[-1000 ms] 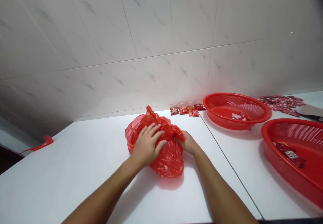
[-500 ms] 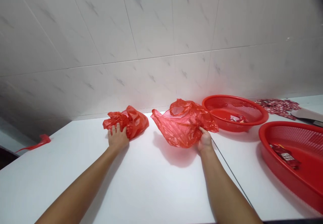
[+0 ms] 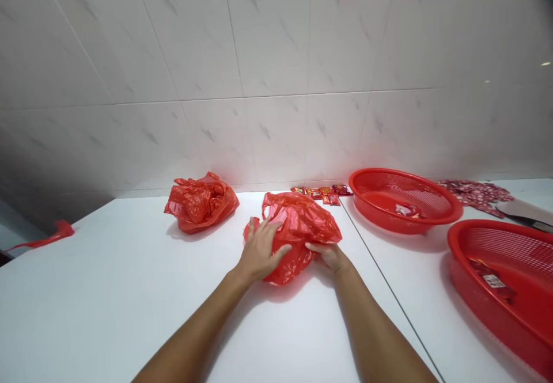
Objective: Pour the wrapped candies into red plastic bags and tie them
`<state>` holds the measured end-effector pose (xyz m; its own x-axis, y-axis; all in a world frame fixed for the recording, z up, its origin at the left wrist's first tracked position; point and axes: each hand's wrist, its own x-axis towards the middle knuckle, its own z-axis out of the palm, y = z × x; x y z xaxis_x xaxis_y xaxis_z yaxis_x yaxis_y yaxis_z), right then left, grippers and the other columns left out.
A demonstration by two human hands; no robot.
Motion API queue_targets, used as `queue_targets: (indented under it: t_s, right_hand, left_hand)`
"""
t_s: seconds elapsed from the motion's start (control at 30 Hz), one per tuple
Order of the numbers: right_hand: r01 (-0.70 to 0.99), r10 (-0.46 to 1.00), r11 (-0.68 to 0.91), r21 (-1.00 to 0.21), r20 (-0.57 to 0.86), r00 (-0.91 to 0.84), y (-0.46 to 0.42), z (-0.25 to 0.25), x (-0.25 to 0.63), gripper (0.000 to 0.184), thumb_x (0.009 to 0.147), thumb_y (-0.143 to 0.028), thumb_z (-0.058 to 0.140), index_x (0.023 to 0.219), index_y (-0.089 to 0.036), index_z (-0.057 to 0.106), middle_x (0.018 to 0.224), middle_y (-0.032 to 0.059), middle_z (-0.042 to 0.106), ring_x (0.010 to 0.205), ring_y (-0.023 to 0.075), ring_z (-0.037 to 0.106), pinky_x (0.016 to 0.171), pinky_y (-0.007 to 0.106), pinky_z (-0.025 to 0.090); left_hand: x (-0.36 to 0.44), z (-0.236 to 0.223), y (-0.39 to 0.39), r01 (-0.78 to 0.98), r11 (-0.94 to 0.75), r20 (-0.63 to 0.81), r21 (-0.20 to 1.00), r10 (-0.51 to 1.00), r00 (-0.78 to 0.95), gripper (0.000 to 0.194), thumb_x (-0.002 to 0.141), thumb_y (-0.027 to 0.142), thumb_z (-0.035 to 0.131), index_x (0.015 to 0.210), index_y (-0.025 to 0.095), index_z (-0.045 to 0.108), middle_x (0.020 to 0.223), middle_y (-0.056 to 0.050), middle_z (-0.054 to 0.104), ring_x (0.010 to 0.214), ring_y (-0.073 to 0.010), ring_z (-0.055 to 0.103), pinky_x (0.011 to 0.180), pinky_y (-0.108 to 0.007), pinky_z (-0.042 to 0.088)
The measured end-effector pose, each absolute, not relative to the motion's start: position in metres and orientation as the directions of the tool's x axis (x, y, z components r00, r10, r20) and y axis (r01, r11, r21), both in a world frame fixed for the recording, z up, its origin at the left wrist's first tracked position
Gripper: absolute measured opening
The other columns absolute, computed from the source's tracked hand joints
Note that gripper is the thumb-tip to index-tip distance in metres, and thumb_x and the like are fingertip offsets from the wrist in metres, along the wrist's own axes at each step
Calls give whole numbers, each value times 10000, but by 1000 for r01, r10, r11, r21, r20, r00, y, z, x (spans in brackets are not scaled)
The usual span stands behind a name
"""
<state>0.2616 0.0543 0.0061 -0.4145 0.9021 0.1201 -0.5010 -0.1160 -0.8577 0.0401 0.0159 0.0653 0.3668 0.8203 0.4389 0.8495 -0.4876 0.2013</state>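
Observation:
A thin, crinkled red plastic bag [image 3: 302, 222] is between my two hands, just over the white table. My left hand [image 3: 261, 250] lies against its near left side, fingers spread and thumb apart. On the right, my right hand [image 3: 330, 256] grips the bag's lower edge, thumb on top and the other fingers hidden beneath. Farther left, a second red plastic bag [image 3: 201, 203] sits crumpled on the table, apart from both hands. Behind the held bag lie several small red packets [image 3: 326, 193] near the wall.
Two red plastic baskets, a far one [image 3: 406, 227] and a near one [image 3: 464, 291], stand at the right with packets inside. Beyond are a patterned red cloth-like pile [image 3: 475, 193] and a dark-handled tool [image 3: 527, 220]. A red plastic strip [image 3: 56, 234] lies at the left edge. A tiled wall [image 3: 276, 112] backs the table.
My left hand has left the left-hand bag and come right to the other one. My right hand has drawn that bag nearer and slightly left, uncovering the small packets behind it.

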Motion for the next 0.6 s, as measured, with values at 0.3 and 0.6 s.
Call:
queue_targets:
  t_s: [0.3,0.6]
  right_hand:
    - [-285,968,241,-928,251,3,72,-2,259,752,727,-389,845,1412,-251,566,1268,102,711,1089,287,701,933,475,587]
    - [383,531,739,-554,829,175,17,31,230,341,935,-210,613,1271,-265,615,1116,95,696,883,242,652,802,417,564]
  left_hand:
    - [22,53,14,980,-200,635,19,760,143,345,813,184,682,1149,239,739,1099,-133,709,1225,-394,594,1281,-716,-19]
    - [40,25,12,983,-181,613,-19,775,155,407,962,148,544,1317,258,711,1376,-154,639,1447,-390,458,1302,-691,64]
